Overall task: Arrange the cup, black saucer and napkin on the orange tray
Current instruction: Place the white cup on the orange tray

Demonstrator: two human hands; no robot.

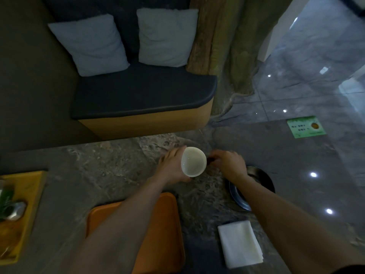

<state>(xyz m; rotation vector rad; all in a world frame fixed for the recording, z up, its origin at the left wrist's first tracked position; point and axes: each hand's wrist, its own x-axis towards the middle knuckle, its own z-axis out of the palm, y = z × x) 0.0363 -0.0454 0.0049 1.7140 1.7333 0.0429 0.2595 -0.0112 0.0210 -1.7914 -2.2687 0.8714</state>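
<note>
A white cup (193,161) with an empty inside is held above the stone table, tilted toward me. My left hand (173,167) wraps around its left side. My right hand (229,163) pinches the cup's dark handle on the right. The black saucer (262,178) lies on the table to the right, partly hidden under my right forearm. A folded white napkin (240,244) rests on the table at the near right. The orange tray (164,224) sits near me at centre, partly covered by my left forearm, with nothing visible on it.
A yellow wooden tray (29,186) holding green and metallic items stands at the table's left edge. Beyond the table is a dark bench (142,91) with two grey pillows. A green card (306,127) lies at the far right of the table.
</note>
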